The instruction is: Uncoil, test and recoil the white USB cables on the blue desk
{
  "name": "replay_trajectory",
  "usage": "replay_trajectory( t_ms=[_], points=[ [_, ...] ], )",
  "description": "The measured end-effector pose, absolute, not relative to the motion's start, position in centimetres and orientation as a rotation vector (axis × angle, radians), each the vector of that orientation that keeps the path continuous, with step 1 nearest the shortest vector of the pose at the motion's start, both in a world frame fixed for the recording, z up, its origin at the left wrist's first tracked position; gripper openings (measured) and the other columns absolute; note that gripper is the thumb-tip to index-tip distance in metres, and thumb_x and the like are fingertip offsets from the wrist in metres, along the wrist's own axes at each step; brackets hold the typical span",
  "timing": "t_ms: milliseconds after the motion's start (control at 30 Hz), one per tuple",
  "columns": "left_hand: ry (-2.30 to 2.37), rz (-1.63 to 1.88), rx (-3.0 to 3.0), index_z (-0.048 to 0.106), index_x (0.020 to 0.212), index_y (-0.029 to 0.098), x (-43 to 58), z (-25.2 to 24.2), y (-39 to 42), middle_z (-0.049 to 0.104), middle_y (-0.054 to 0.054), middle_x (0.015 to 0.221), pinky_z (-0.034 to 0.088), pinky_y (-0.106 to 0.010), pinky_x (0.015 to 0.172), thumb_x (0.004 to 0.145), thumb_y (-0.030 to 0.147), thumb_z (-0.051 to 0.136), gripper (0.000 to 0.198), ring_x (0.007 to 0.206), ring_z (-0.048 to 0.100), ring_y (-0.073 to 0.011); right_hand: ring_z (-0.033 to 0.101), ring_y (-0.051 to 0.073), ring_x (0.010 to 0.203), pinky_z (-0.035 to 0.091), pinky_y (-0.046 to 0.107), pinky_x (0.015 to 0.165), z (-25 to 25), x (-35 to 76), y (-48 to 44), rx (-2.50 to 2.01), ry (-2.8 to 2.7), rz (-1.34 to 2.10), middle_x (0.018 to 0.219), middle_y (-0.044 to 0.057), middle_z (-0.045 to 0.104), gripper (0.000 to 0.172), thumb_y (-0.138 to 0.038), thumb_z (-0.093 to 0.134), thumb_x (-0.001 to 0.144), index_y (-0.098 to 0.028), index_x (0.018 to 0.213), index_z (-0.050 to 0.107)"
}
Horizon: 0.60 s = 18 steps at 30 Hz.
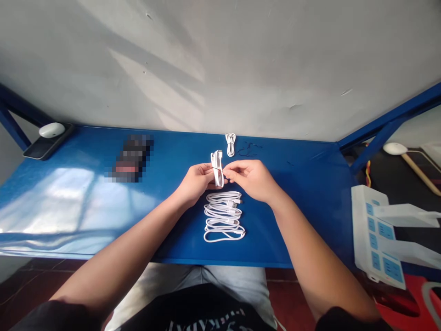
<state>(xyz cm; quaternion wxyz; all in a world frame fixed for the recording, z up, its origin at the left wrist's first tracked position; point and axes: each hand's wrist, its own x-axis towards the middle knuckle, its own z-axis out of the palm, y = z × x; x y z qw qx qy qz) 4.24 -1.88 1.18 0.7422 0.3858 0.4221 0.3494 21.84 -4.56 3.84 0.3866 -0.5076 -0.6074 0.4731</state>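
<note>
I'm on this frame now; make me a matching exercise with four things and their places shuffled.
1. power strip
2. loose dark strips
3. row of coiled cables
4. cable bundle crossed by a thin tie

A. in the left hand, right hand close against it
B. toward the wall
C. far right
D. nearest the table's front edge

Pairs: 1-C, 2-B, 3-D, 4-A

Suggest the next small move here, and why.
The right hand should probably twist the thin dark tie: its fingertips appear to pinch the tie's end, and the tie crosses the coiled white cable held in the left hand.
</note>
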Motion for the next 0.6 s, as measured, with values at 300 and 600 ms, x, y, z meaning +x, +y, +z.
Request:
replay_trajectory(
  t_ms=[300,600],
  points=[
    [0.895,0.785,0.927,0.074,0.103,0.011,4.32,0.86,-2.2,0.076,-0.008,0.086,0.056,-0.025,0.07,0.08,0.03,0.081,0.031,0.072,0.069,-0.0135,0.064,0.014,0.062,0.05,0.025,0.057,3.48,21.61,-4.27,-1.493,-1.414,1.255,0.074,0.006,0.075,0.014,-0.029,0.072,0.076,-0.016,0.076,0.077],
    [0.875,0.82,0.826,0.046,0.149,0.022,4.64,1.81,-2.77,0.074,-0.009,0.106,0.061,-0.029,0.07,0.091,0.014,0.061,0.06,0.081,0.071,-0.0162,0.057,0.012,0.054,0.043,0.023,0.049,3.79,21.23,-4.49,-1.59,-1.34,1.233,0.068,0.004,0.072,0.011,-0.025,0.071,0.07,-0.016,0.071,0.076]
  ],
)
